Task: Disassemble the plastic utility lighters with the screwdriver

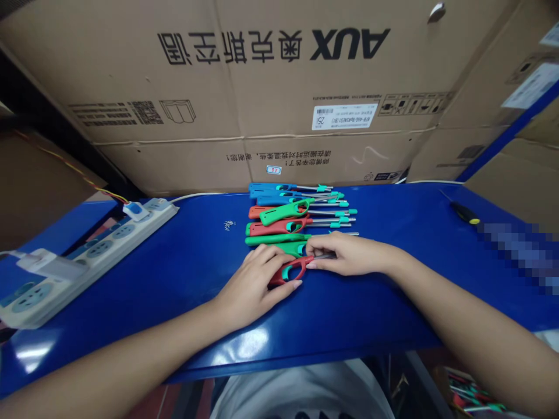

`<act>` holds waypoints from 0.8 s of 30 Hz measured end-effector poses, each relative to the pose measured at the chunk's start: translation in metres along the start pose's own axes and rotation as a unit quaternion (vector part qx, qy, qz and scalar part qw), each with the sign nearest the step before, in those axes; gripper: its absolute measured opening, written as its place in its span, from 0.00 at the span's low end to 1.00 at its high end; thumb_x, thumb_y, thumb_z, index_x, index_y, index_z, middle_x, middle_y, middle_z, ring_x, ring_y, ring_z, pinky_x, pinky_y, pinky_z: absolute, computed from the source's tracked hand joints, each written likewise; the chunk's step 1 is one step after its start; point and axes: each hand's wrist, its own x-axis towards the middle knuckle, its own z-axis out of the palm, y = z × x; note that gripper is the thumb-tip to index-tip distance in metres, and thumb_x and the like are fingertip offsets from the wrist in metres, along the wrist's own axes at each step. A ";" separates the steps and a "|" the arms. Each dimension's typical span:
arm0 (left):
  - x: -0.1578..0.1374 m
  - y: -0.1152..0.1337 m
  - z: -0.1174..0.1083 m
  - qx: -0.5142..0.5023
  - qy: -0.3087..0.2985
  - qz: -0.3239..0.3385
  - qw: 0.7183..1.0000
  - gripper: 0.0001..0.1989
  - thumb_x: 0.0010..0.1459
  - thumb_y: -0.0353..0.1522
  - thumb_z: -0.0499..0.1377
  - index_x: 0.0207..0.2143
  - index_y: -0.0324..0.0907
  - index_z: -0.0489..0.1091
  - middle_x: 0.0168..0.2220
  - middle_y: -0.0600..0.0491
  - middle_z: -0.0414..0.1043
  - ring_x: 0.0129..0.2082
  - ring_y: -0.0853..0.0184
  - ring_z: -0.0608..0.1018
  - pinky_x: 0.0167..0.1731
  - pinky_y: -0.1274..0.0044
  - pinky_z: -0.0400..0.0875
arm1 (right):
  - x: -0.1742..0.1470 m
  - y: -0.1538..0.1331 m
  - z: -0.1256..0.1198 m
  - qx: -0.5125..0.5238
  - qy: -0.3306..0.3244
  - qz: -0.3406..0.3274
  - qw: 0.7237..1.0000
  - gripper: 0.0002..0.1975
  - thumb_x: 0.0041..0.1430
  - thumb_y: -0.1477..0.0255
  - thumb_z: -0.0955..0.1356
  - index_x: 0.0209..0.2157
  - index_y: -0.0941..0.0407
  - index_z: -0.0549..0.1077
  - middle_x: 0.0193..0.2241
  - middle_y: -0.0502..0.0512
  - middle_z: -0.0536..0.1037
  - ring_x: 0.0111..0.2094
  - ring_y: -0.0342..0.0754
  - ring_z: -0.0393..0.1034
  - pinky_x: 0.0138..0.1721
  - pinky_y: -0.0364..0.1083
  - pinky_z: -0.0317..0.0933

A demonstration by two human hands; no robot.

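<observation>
A red long-nosed gas lighter (299,268) with a turquoise trigger lies between my two hands at the front of a row of similar lighters. My left hand (261,280) is closed round its handle. At the neck, my right hand (349,254) pinches the lighter where the metal tube starts; the fingers cover much of the tube. Just behind lie green lighters (271,239), then a red lighter (279,226) and blue lighters (271,189). One green lighter (286,212) rests across the others. Their metal tubes point right, several with turquoise pieces near the tips.
A white power strip (105,244) with plugs runs along the left of the blue tabletop (201,279). Behind stands a big cardboard box (244,87). A screwdriver (465,213) lies at right. Small metal pins (229,224) sit left of the lighters. A box of lighter parts (474,396) is below right.
</observation>
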 end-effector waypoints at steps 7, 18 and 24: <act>0.000 0.002 0.001 -0.030 0.031 -0.009 0.999 0.15 0.69 0.41 0.57 0.53 0.44 0.68 0.51 0.48 0.72 0.52 0.58 0.72 0.53 0.66 0.67 | 0.002 0.007 0.003 0.052 0.030 -0.023 0.998 0.16 0.67 0.58 0.66 0.36 0.57 0.70 0.27 0.46 0.69 0.28 0.41 0.61 0.31 0.41 0.55; -0.003 0.005 -0.001 -0.079 0.085 -0.023 0.993 0.15 0.70 0.40 0.56 0.55 0.44 0.65 0.52 0.49 0.75 0.50 0.61 0.77 0.50 0.70 0.72 | -0.002 -0.001 -0.001 -0.055 -0.007 -0.020 0.998 0.14 0.67 0.61 0.68 0.33 0.57 0.72 0.27 0.48 0.73 0.26 0.41 0.64 0.28 0.41 0.54; -0.003 0.004 0.000 -0.084 0.083 -0.028 0.993 0.18 0.68 0.42 0.58 0.56 0.45 0.65 0.53 0.49 0.75 0.52 0.59 0.77 0.52 0.67 0.73 | 0.000 0.000 -0.002 -0.003 0.049 -0.077 0.996 0.16 0.72 0.64 0.63 0.54 0.54 0.76 0.44 0.54 0.83 0.42 0.45 0.76 0.45 0.44 0.66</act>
